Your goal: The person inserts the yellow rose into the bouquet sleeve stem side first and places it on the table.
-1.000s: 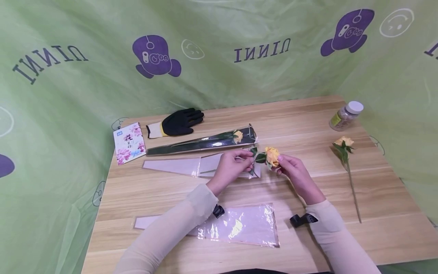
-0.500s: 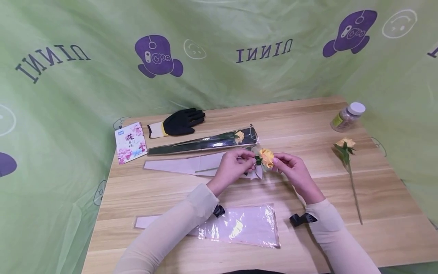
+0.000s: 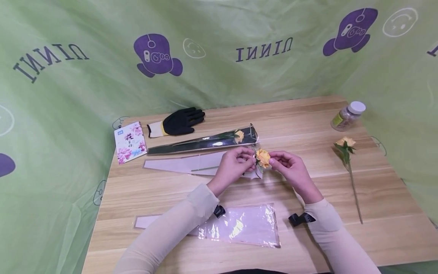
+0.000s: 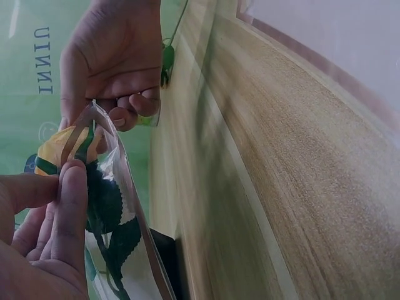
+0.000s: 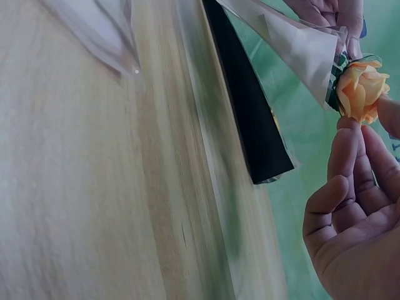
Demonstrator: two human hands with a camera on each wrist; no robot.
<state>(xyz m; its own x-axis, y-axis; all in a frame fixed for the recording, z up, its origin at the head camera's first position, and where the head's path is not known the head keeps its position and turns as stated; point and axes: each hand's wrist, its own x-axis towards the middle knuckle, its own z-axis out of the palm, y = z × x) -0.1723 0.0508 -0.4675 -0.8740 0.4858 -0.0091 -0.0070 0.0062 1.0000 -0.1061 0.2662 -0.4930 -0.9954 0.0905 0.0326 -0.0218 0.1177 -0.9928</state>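
An orange-yellow artificial rose (image 3: 263, 157) lies lengthwise with its stem and leaves inside a clear-fronted, white-backed flower sleeve (image 3: 174, 166). Its bloom is at the sleeve's wide mouth. My left hand (image 3: 234, 163) pinches the mouth's edge between thumb and fingers. With thumb and fingertips, my right hand (image 3: 292, 169) holds the bloom from the other side. In the left wrist view, dark green leaves (image 4: 105, 203) show through the film. The right wrist view has the bloom (image 5: 361, 90) just outside the sleeve's opening (image 5: 306, 53).
Behind lies a black sleeve (image 3: 202, 143) holding another rose (image 3: 238, 136). A second white sleeve (image 3: 246, 224) lies in front. A loose rose (image 3: 349, 167) and a jar (image 3: 347, 116) are at right. A black glove (image 3: 183, 121) and a floral-printed packet (image 3: 130, 143) lie back left.
My right hand has moved left with the rose, sliding its leaves and stem deeper into the sleeve. The bloom is now close to my left fingers, which stay at the sleeve's mouth.
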